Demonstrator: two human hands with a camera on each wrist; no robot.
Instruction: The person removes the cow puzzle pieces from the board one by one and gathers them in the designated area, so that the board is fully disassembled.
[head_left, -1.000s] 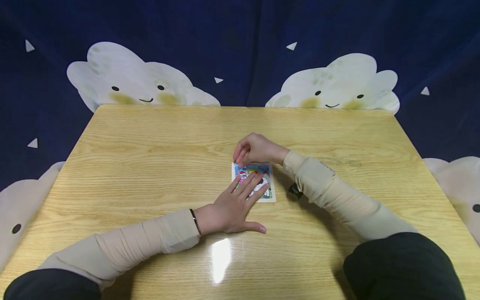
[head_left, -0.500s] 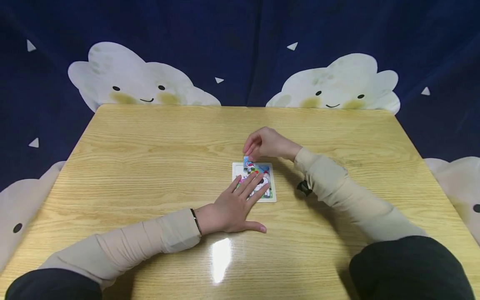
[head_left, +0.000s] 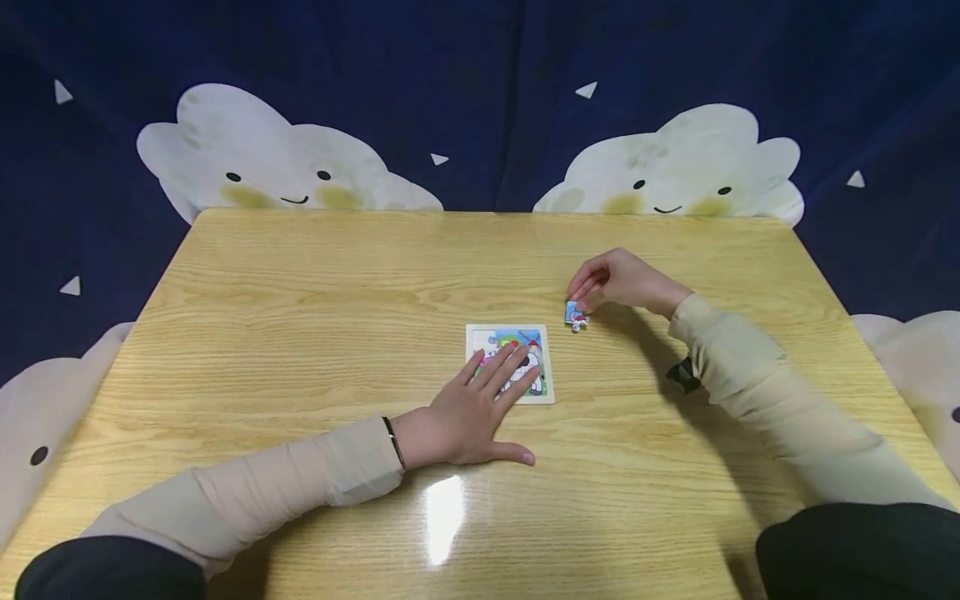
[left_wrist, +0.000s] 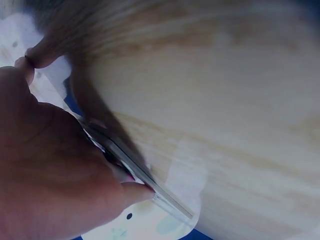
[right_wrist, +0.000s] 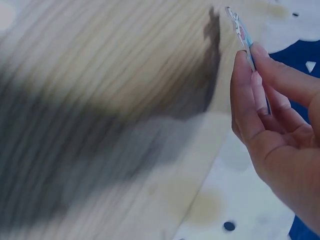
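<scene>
A small square jigsaw puzzle [head_left: 548, 385] with a white border and a cow picture lies on the table. Its upper left corner shows bare white, without a picture. My left hand [head_left: 468, 417] rests on it, fingers straight and spread, thumb out on the wood. Right of the puzzle, my right hand [head_left: 622, 279] pinches a blue, red and white puzzle piece [head_left: 576, 317] between thumb and fingers. The right wrist view shows that piece [right_wrist: 241, 31] edge-on, held above the table. In the left wrist view the puzzle's edge [left_wrist: 145, 175] runs beside my fingers.
The wooden table [head_left: 315, 333] reaches back to a dark blue curtain [head_left: 487, 100] printed with smiling clouds. A bright light reflection lies on the wood near the front. A black object [head_left: 683, 375] sits at my right wrist.
My right hand has lifted the corner piece out of the puzzle and carried it to the right. My left hand has stayed in place on the puzzle.
</scene>
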